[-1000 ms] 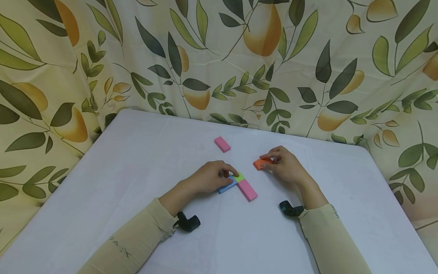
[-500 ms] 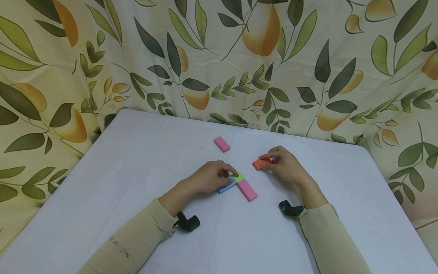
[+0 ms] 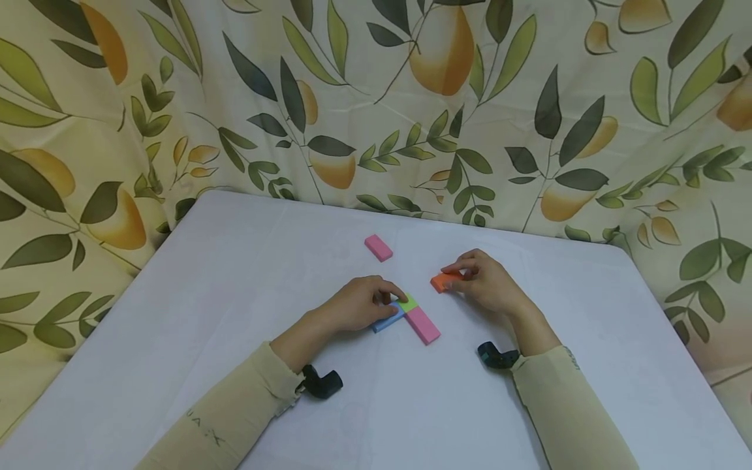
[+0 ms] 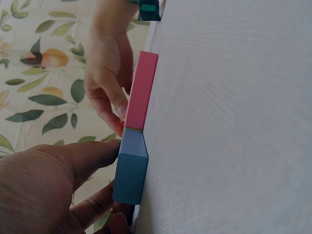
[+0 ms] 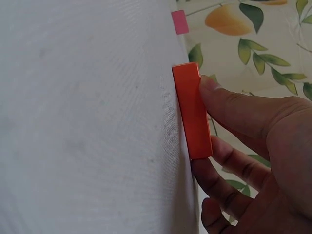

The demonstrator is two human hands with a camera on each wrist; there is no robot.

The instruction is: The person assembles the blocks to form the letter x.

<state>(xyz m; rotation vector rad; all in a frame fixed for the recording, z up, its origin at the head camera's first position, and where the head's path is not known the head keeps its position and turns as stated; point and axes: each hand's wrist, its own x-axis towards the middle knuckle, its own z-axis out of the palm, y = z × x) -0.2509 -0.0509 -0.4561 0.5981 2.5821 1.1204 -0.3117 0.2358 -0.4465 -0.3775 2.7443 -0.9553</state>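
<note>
My left hand (image 3: 361,302) pinches a blue block (image 3: 388,320) lying on the white table, with thumb and fingers at its sides. A small yellow-green block (image 3: 409,302) touches the blue block's far end, close to my index fingertip. From the green block a long pink block (image 3: 423,326) runs toward the near right, so the three form a corner. To the right, my right hand (image 3: 492,282) holds an orange block (image 5: 191,112) between thumb and fingers. It lies at the table surface, apart from the joined blocks. My fingers hide part of the orange and blue blocks.
A second pink block (image 3: 378,248) lies alone farther back on the white table (image 3: 264,261). Behind the table's far edge hangs a fabric (image 3: 376,111) printed with leaves and fruit. A black wrist camera (image 3: 322,382) sits beside the left cuff, another wrist camera (image 3: 497,356) beside the right.
The head view has shifted very slightly. Both hands keep their holds, and the blocks show no clear movement on the table.
</note>
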